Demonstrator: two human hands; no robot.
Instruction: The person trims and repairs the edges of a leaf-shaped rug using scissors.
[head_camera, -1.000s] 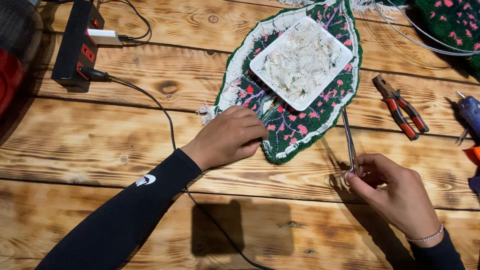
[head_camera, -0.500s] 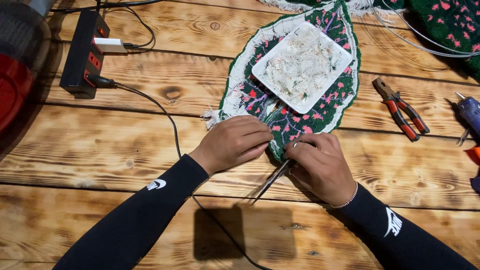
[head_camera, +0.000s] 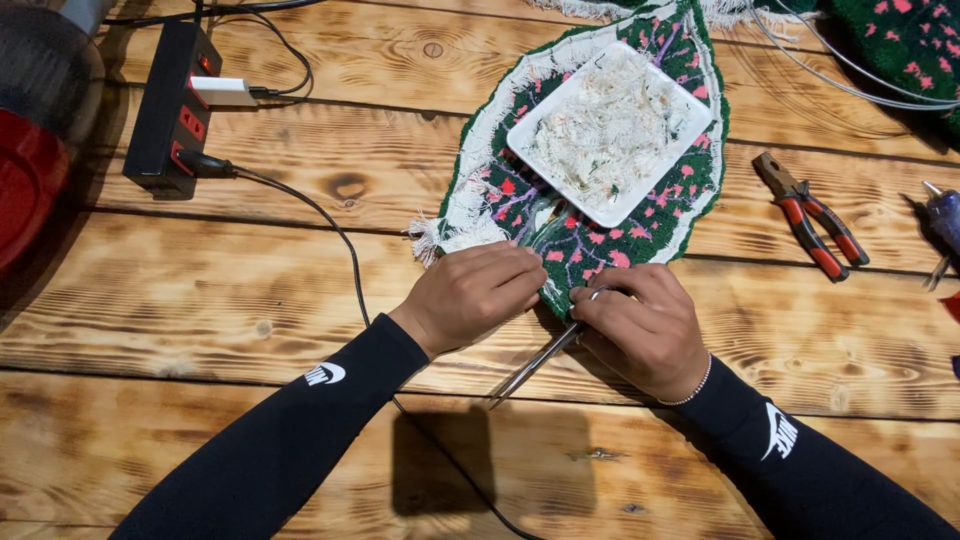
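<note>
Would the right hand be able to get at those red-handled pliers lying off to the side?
Probably yes. The pliers lie in the open on the wooden table, with nothing between them and the right hand. But that hand already holds scissors, so it isn't free.

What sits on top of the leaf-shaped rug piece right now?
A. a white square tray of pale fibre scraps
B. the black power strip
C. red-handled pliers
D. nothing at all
A: the white square tray filled with pale fibre scraps rests on the leaf-shaped rug piece, while the pliers and the power strip lie apart on the wooden table.
</note>
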